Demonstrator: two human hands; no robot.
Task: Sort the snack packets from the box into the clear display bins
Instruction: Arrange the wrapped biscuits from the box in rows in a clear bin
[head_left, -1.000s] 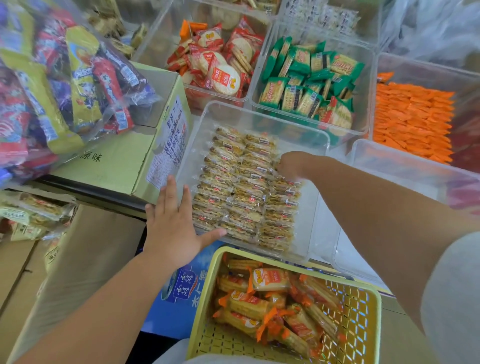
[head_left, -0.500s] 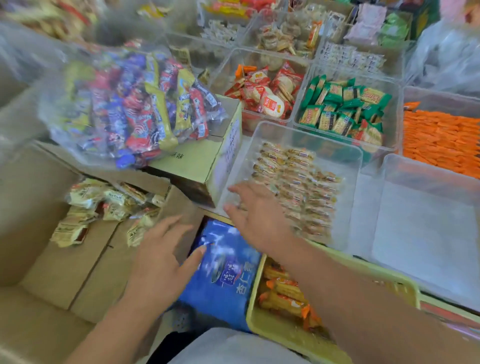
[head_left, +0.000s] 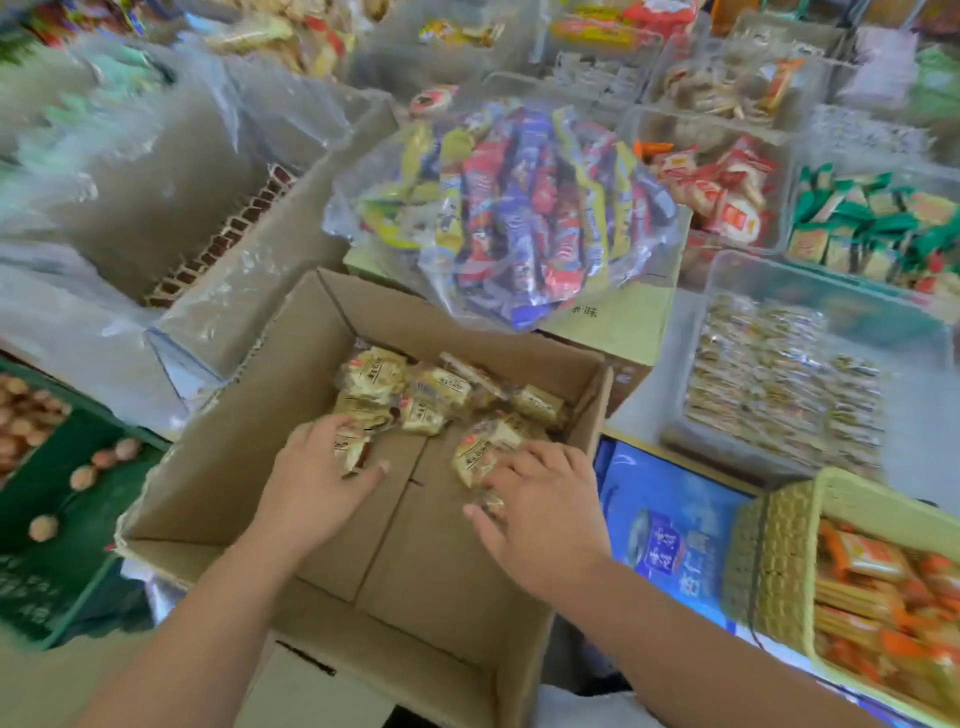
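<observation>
An open cardboard box (head_left: 218, 467) sits in front of me with several pale yellow snack packets (head_left: 431, 389) heaped at its far end. My left hand (head_left: 317, 478) is inside the box, its fingers curled over a packet at the heap's left edge. On the right side of the heap, my right hand (head_left: 540, 504) lies with spread fingers over packets. A clear display bin (head_left: 831, 296) to the right holds rows of the same kind of packets.
A clear bag of red, blue and yellow wrappers (head_left: 519, 218) lies on a green carton behind the box. A yellow basket (head_left: 769, 551) of orange packets stands at right, next to a blue carton (head_left: 670, 540). Further bins of red and green packets (head_left: 872, 223) line the back.
My view has swung left from the bin to the cardboard box. Both hands have left the bin's area and dropped into the box onto the packets.
</observation>
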